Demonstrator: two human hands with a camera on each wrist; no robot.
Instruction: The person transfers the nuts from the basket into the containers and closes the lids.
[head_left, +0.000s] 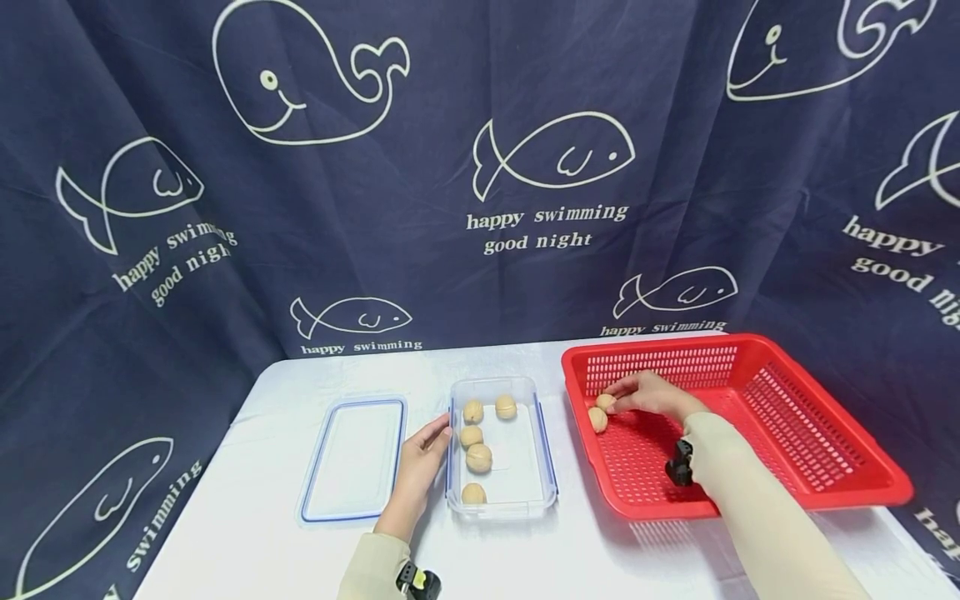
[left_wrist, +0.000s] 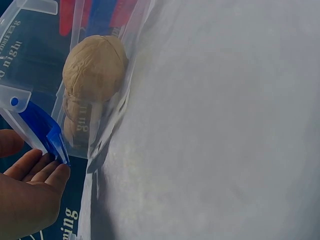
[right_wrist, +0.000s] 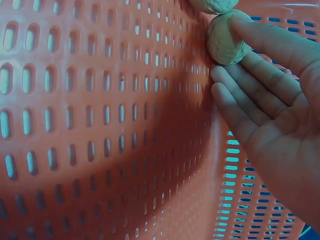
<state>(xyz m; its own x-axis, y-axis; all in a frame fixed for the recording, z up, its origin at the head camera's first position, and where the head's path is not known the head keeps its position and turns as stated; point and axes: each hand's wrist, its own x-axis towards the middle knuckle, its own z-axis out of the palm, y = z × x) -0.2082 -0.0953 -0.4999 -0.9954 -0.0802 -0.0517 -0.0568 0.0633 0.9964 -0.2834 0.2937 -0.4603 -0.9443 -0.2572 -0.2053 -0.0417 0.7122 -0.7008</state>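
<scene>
- Red plastic mesh basket (head_left: pixel 892 492), head view: your right hand (head_left: pixel 648 395) pinches a round tan walnut (head_left: pixel 605 402) near the left wall; your left hand (head_left: pixel 420 467), fingers relaxed, touches the clear plastic box (head_left: pixel 517 475). Dark-blue cloth (head_left: pixel 525 296) reads "happy swimming", "good night".
- Left wrist: fingertips meet the blue plastic latch (left_wrist: pixel 42 127), thumb apart; steady lightly. "night" is legible.
- Right wrist: thumb and fingers nearly closed around the walnut; a snug pinch should stop rolling. No readable writing.

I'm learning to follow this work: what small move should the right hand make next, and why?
I'd probably lift the walnut clear of the red basket: the right hand appears to pinch it, and five others lie in the open clear container, whose side the left hand touches.
</scene>
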